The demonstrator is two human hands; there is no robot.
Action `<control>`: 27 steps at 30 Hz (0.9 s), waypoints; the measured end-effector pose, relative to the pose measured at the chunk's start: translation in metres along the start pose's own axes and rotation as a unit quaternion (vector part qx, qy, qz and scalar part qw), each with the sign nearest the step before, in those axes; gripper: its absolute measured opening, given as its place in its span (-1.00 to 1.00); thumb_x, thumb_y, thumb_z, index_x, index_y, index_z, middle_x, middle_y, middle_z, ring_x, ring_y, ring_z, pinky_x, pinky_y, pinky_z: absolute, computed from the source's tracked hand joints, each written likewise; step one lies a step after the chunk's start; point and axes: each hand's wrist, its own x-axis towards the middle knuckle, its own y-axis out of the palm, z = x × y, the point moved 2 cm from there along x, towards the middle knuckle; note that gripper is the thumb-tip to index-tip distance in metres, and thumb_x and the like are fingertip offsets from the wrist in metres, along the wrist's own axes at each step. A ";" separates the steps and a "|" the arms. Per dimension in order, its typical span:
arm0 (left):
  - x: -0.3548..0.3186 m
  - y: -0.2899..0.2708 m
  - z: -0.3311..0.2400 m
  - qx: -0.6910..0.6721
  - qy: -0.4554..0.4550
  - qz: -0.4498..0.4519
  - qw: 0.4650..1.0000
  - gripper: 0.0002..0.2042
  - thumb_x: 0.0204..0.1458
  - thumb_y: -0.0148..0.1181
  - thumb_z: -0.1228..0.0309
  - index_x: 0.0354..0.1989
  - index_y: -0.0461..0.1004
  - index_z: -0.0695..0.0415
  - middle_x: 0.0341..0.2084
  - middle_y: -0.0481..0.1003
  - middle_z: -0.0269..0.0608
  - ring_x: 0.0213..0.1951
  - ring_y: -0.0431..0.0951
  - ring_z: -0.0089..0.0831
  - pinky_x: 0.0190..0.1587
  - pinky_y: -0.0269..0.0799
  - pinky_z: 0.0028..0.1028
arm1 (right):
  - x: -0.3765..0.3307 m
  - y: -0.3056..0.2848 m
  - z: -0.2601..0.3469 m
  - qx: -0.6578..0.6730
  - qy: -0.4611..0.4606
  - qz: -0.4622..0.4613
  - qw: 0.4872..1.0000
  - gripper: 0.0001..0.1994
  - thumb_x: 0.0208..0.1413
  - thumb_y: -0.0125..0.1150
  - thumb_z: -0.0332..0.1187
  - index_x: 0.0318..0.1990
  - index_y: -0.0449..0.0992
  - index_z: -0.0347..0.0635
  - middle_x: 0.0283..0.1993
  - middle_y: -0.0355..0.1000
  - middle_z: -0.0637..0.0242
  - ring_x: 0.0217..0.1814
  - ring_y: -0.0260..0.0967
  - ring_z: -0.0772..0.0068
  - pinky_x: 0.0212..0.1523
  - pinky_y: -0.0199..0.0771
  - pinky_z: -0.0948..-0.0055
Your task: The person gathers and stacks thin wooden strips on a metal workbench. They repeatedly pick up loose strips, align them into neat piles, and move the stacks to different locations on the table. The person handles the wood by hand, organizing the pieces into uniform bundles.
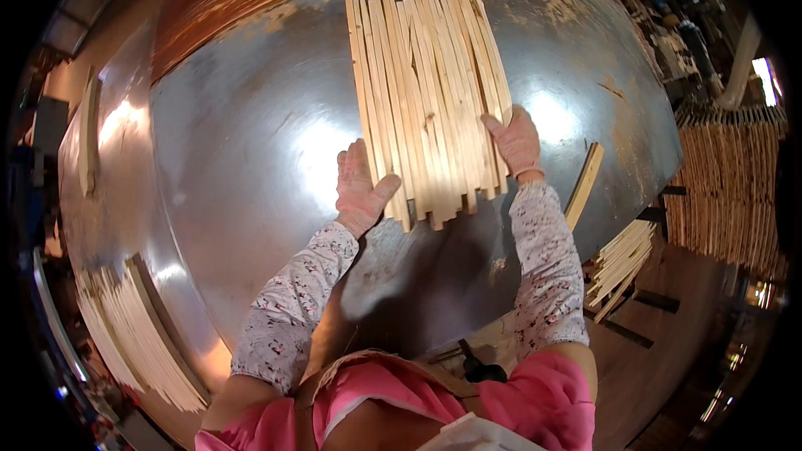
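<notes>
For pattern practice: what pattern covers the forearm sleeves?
The forearm sleeves show small flowers on white; head view.

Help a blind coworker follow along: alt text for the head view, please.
A gloved left hand and gloved right hand touch both sides of a row of narrow, pale wooden strips side by side on a shiny metal tabletop; a lone wooden strip lies at right.

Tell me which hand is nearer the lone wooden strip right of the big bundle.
Right: the right hand, on the right edge of the bundle, is left of the lone strip; the left hand is farther, at the opposite edge.
</notes>
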 end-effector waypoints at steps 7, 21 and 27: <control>-0.162 -0.086 0.097 -0.033 -0.079 -0.048 0.995 0.01 0.15 0.34 -0.07 0.62 0.01 0.29 0.55 0.13 0.31 0.61 -0.03 0.28 0.62 -0.12 0.01 | -0.157 0.078 0.058 -0.041 -0.099 -0.035 0.994 -0.28 0.01 0.54 0.20 0.08 0.58 -0.29 0.04 0.58 -0.14 0.14 0.50 -0.26 0.17 0.50 -0.05; -0.494 -0.186 0.209 0.044 -0.227 -0.104 0.967 -0.27 0.17 0.32 -0.01 0.39 0.39 0.27 0.35 0.38 0.20 0.40 0.32 0.18 0.47 0.20 0.05 | -0.431 0.141 0.131 0.000 -0.115 0.267 0.957 -0.21 0.02 0.55 0.12 0.31 0.48 -0.19 0.26 0.52 -0.14 0.35 0.40 -0.26 0.31 0.44 -0.05; -0.435 -0.183 0.232 0.054 -0.167 -0.179 0.968 -0.12 0.18 0.30 -0.03 0.57 0.19 0.25 0.55 0.18 0.16 0.58 0.14 0.06 0.60 0.06 -0.13 | -0.404 0.187 0.161 -0.037 -0.134 0.155 0.978 -0.13 0.14 0.49 0.01 0.50 0.29 -0.25 0.35 0.42 -0.24 0.32 0.46 -0.30 0.36 0.45 0.03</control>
